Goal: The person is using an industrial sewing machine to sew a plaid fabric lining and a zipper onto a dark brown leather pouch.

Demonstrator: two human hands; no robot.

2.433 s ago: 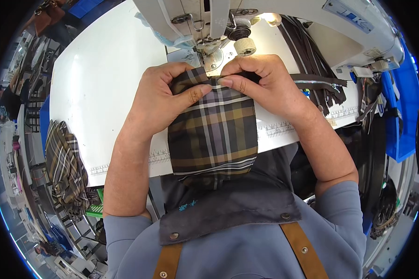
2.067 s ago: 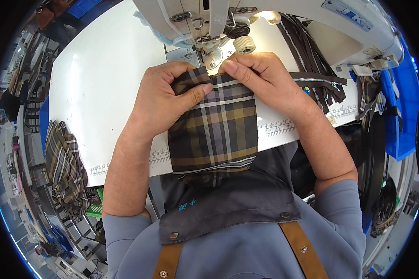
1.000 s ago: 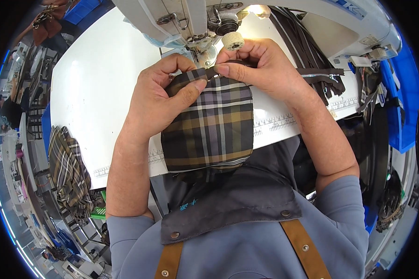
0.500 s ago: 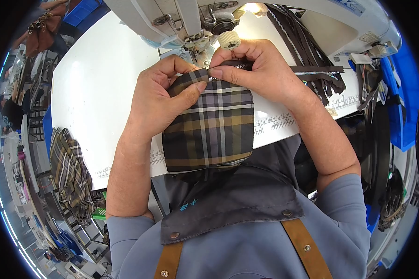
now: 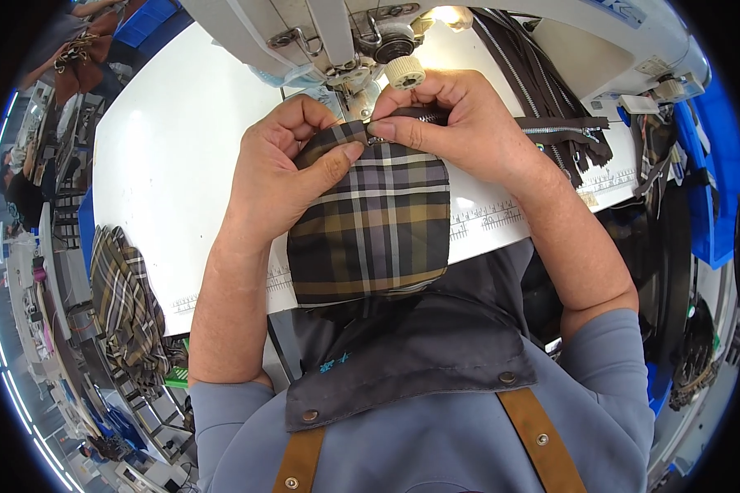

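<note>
A plaid fabric piece (image 5: 378, 218) in dark, olive and white hangs over the near edge of the white sewing table. My left hand (image 5: 292, 160) pinches its upper left edge between thumb and fingers. With thumb and forefinger, my right hand (image 5: 448, 115) grips a dark zipper (image 5: 423, 115) with metal teeth at the fabric's top edge. Both thumbs are close together there. Just beyond them is the needle and presser foot area of a sewing machine (image 5: 358, 82). The fingertips behind the fabric are partly hidden.
More dark zippers (image 5: 543, 99) lie in a pile on the table at right. Plaid fabric (image 5: 127, 296) hangs at the table's left side. A printed ruler (image 5: 489, 218) runs along the near edge. A blue bin (image 5: 707, 197) stands far right. Another person's hand shows at upper left.
Hardly anything differs: both hands keep their pinch on the fabric and zipper, with only a tiny shift of the view.
</note>
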